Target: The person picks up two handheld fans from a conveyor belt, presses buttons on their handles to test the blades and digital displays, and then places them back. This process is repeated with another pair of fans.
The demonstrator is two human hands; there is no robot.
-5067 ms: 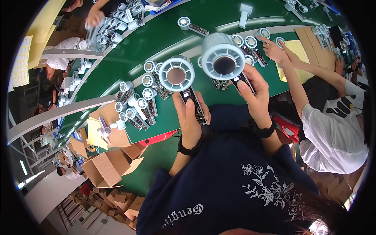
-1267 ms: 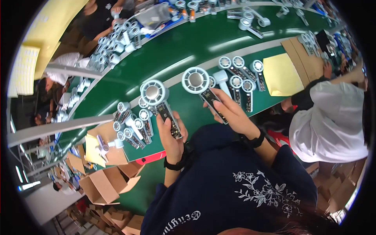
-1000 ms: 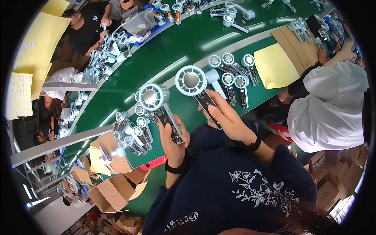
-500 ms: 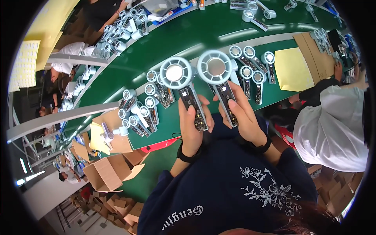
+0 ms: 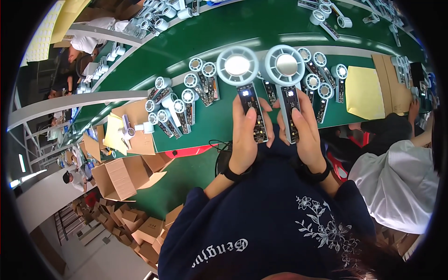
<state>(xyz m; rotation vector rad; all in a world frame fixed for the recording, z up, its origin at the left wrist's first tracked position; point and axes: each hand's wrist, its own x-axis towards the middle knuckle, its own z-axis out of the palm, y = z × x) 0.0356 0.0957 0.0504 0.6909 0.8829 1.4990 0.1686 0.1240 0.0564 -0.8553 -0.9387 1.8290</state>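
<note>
My left hand [image 5: 243,142] is closed around the open handle of a light-blue handheld fan [image 5: 249,100], its thumb on the exposed dark circuit board. A second such fan [image 5: 289,97] is in my right hand [image 5: 309,140], with that thumb also pressed on the board. Both fans stand nearly upright side by side, round ringed heads at the top with a shiny disc in the centre. A small white light shows on each board. Behind and around them, more open fans lie on the green table, one group [image 5: 190,96] to the left and another [image 5: 325,90] to the right.
A yellow sheet [image 5: 365,93] and cardboard [image 5: 396,86] lie at right, near a co-worker in a white top [image 5: 387,182]. Farther back, a green belt [image 5: 261,23] carries more fans. An open carton [image 5: 119,177] stands lower left; a grey metal rail [image 5: 70,105] crosses at left.
The view has shifted, and my hands with both fans sit farther right in it. Both fans are held more upright. My grip on each stays the same.
</note>
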